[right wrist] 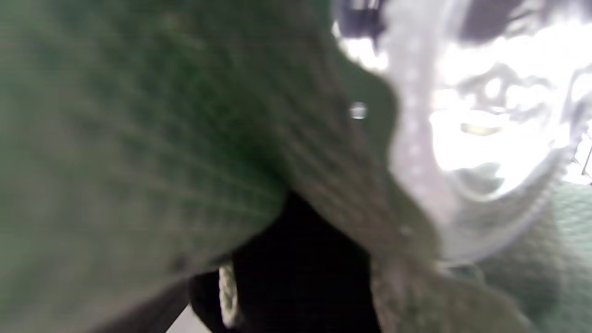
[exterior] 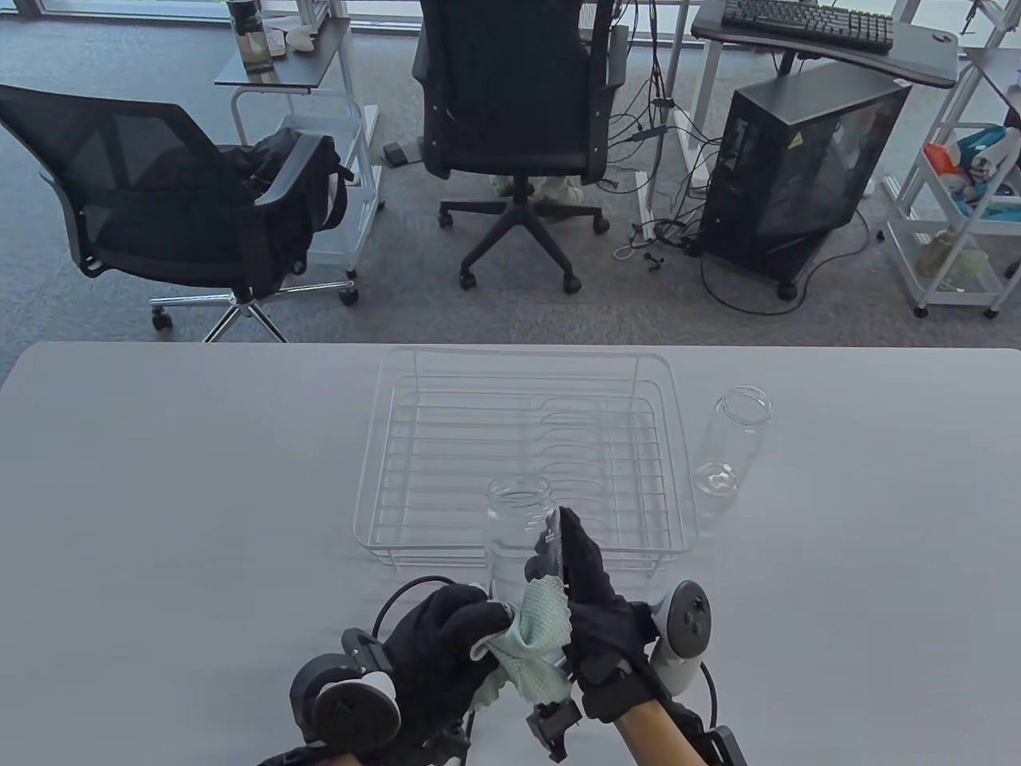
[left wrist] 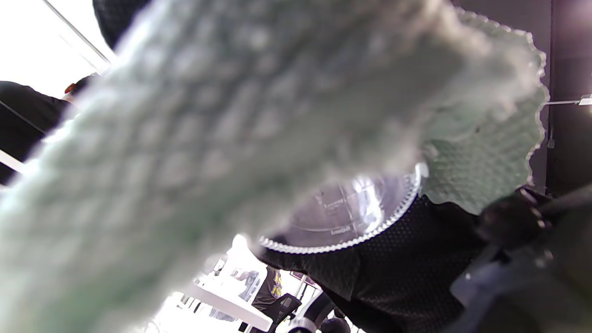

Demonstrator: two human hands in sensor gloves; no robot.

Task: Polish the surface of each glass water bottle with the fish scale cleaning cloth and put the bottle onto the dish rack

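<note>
A clear glass bottle [exterior: 518,523] is held upright in front of the near edge of the dish rack [exterior: 383,447]. My right hand [exterior: 562,558] grips its right side, fingers curled round the glass. My left hand [exterior: 478,626] pinches the pale green fish scale cloth [exterior: 536,638] and holds it against the bottle's lower part. In the left wrist view the cloth [left wrist: 208,138] fills most of the frame above the bottle's ribbed base [left wrist: 351,215]. The right wrist view is blurred, showing the cloth [right wrist: 138,138] beside the bottle base [right wrist: 485,138]. A second, uncapped bottle [exterior: 730,443] stands right of the rack.
The white wire rack holds nothing. The grey table [exterior: 159,495] runs wide to the left and right of the hands. Beyond its far edge stand office chairs [exterior: 510,104], a computer tower [exterior: 798,167] and carts.
</note>
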